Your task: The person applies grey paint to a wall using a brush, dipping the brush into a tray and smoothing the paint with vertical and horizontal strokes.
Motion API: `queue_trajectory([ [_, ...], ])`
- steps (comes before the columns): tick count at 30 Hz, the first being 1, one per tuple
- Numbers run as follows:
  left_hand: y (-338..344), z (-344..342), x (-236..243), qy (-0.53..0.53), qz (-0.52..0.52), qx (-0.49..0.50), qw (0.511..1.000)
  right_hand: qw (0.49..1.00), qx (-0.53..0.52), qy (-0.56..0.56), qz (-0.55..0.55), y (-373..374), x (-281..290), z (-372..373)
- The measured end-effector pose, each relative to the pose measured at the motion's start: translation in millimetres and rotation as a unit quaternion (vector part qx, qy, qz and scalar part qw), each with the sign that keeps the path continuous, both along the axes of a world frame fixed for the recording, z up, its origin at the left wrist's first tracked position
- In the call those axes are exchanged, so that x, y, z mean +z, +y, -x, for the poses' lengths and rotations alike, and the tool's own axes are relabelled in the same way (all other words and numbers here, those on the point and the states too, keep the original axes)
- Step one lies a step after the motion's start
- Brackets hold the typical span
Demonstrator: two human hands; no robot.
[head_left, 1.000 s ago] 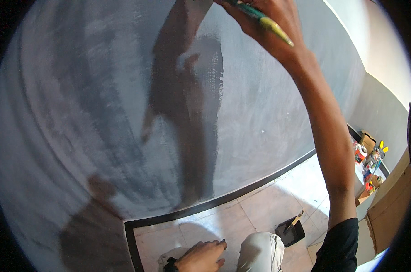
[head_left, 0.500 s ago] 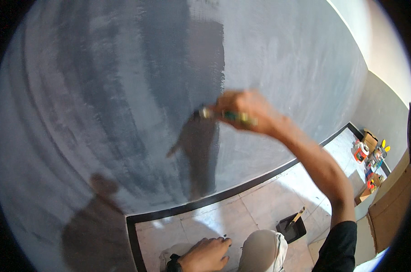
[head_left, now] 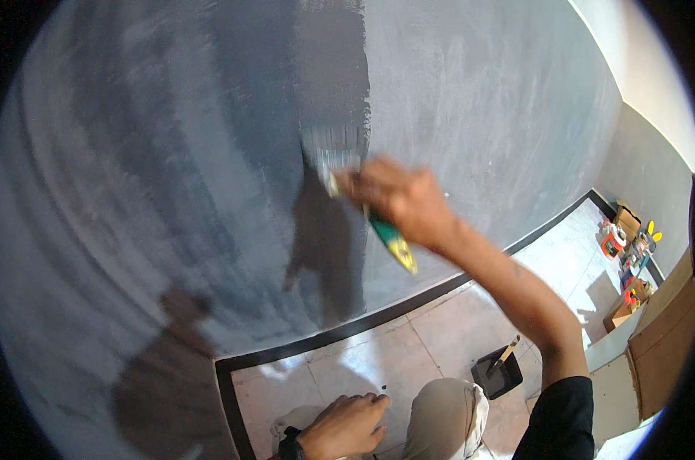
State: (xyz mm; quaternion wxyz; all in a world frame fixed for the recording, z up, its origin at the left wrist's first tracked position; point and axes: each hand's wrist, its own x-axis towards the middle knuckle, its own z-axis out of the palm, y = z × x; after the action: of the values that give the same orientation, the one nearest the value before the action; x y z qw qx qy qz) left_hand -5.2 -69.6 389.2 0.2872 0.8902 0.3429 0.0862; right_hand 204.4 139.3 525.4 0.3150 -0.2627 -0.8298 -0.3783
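My right hand (head_left: 399,198) grips a wide paintbrush (head_left: 392,239) whose green and yellow handle slants down below my fist. Its bristles touch the grey wall (head_left: 470,100), along a strip of darker paint (head_left: 328,69) with a ragged right edge; motion blurs the bristle end. Down at the lower edge, my left hand (head_left: 343,425) rests over my left knee, loosely bent and holding nothing, with the thumb apart from the fingers. On the floor right of my other knee (head_left: 445,418) lies a black paint tray (head_left: 510,385), with a second, wooden-handled brush (head_left: 505,352) leaning in it.
A black skirting strip (head_left: 309,353) runs along the wall's foot above the pale floor tiles (head_left: 378,345). At the far right stand an orange and white tub (head_left: 612,244), cardboard boxes (head_left: 628,219) and assorted tools. A brown board (head_left: 669,356) edges the right side.
The brush has swung from nearly level to handle-down, its bristles now pointing up against the wall. My right forearm sits slightly lower and further left. My left hand stays at the knee.
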Motion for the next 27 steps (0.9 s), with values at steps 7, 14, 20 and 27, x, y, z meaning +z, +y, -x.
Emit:
queue_trajectory([
  [7,-0.8,-3.4,3.6,0.026,0.010,-0.010,1.000,0.956,-0.029,-0.064,0.286,-3.4,11.4,-7.3],
  [14,20.5,-8.6,-4.1,0.047,0.085,-0.068,0.993,0.997,0.024,0.069,-0.038,6.6,214.6,-25.1],
  [20,17.0,-9.5,-0.8,0.038,0.099,-0.084,0.991,0.967,-0.022,-0.006,-0.253,28.5,128.3,-14.4],
  [27,-0.3,-6.5,4.8,0.013,-0.013,-0.032,0.999,0.957,0.028,0.137,0.256,-33.0,-45.8,-15.9],
])
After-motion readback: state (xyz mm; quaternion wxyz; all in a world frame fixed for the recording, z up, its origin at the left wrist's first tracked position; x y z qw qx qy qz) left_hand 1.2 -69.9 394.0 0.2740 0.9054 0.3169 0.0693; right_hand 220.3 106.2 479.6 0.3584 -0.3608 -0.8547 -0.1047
